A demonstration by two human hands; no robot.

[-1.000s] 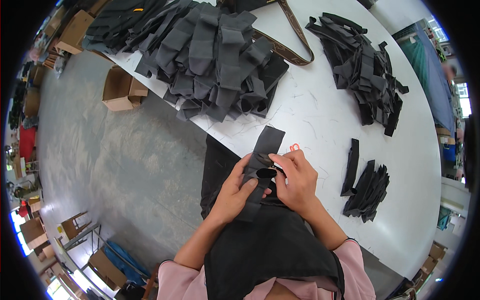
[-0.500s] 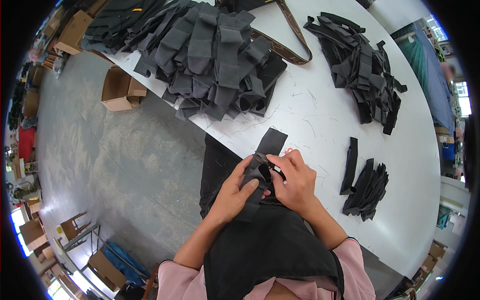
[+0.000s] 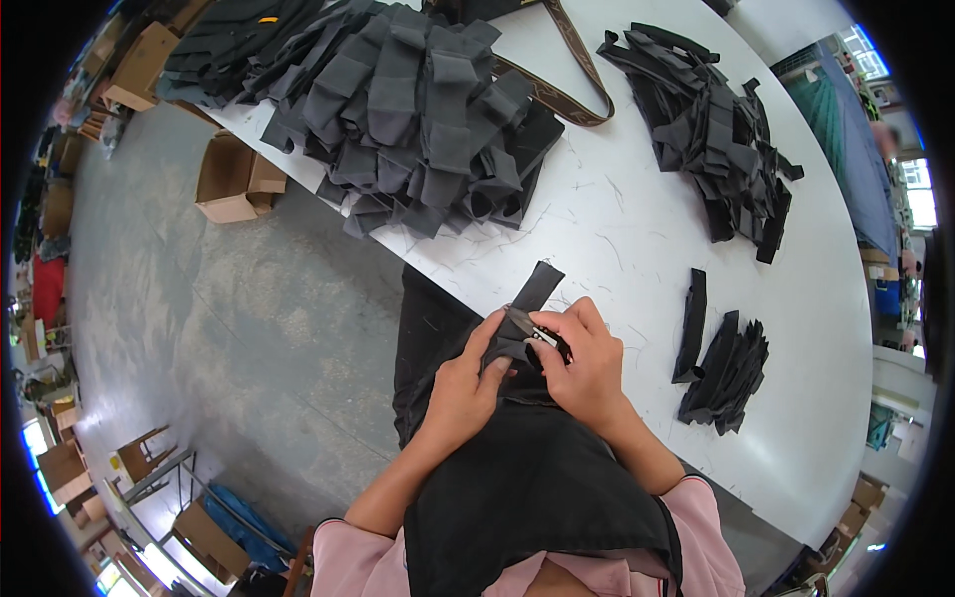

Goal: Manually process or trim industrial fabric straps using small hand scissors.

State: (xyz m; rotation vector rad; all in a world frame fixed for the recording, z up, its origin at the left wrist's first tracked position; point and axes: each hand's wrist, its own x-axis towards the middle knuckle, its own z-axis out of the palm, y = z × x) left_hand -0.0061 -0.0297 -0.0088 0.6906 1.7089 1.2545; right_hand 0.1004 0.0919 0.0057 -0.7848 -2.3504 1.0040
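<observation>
Close to the table's near edge, my left hand (image 3: 465,386) pinches a dark grey fabric strip (image 3: 538,288) between thumb and fingers. One end of that strip stretches away over the white table; the rest is folded between my hands. My right hand (image 3: 589,366) is closed round a small pair of thread snips (image 3: 524,321). Their pointed metal blades lie against the folded fabric, close to my left fingertips. My right fingers and palm hide most of the snips' handle.
A big heap of grey strips (image 3: 413,109) covers the white table's (image 3: 622,383) far left. Another strip pile (image 3: 721,139) lies far right, with a smaller bundle (image 3: 729,373) and a single strip (image 3: 690,323) nearer. A patterned strap (image 3: 567,109) loops behind. A cardboard box (image 3: 234,179) stands left.
The fabric between my hands has been turned and flattened, and the snips' blades now show over it. Both hands stay in nearly the same place.
</observation>
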